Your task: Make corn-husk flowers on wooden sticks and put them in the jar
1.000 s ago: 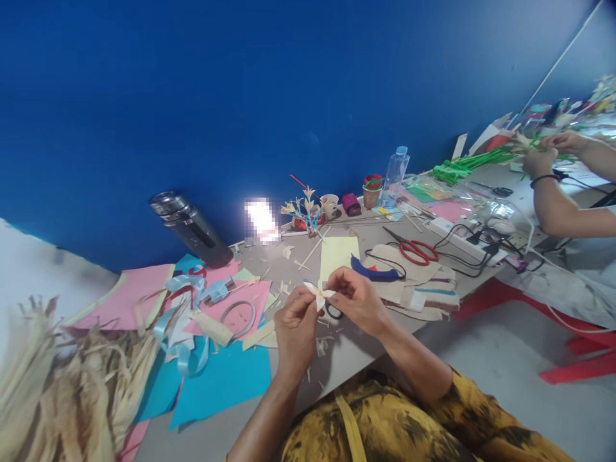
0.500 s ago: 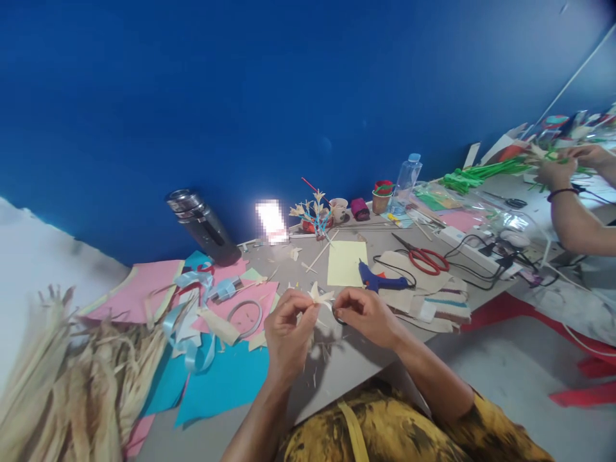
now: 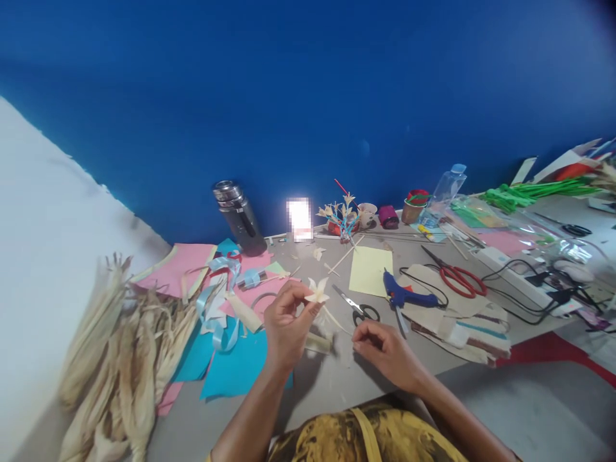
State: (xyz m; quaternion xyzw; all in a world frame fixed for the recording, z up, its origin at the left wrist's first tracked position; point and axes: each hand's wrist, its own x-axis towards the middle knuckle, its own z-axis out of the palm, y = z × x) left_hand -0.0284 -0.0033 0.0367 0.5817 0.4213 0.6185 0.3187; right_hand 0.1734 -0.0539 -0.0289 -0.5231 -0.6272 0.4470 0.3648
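My left hand (image 3: 285,326) is raised over the grey table (image 3: 337,385) and pinches a small cream husk flower (image 3: 317,292) by its base, petals up. My right hand (image 3: 385,350) rests lower to the right with fingers curled together; whether anything is in them I cannot make out. Small black-handled scissors (image 3: 359,307) lie just beyond the right hand. A rolled cream husk piece (image 3: 318,343) lies on the table between the hands.
Dried corn husks (image 3: 120,359) pile at the left beside pink and blue paper (image 3: 231,372) and ribbon. A steel flask (image 3: 239,217), blue glue gun (image 3: 407,296), red scissors (image 3: 455,276), yellow sheet (image 3: 369,269), cables and a water bottle (image 3: 445,189) crowd the back and right.
My right hand has let go of the flower and dropped toward the table. The left hand keeps the flower. The view swung left, so the neighbour's arms are out of view.
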